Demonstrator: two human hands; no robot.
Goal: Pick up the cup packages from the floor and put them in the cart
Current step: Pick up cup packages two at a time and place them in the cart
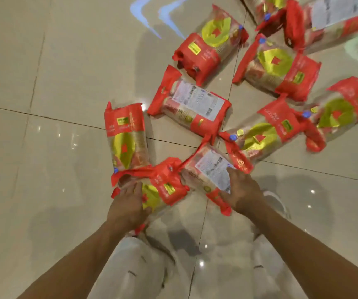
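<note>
The left hand [128,203] lay half open on a red pack [163,190]. The right hand [242,190] gripped another pack [208,171]. Both packs were on the floor [55,169].

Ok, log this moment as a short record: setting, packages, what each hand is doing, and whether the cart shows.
setting: glossy tiled floor
packages: about ten red-and-gold cup packages scattered on floor
left hand: on the gold-front package nearest the person
right hand: on the label-side package beside it
grip: neither clearly closed, blurred
cart: not in view
</note>
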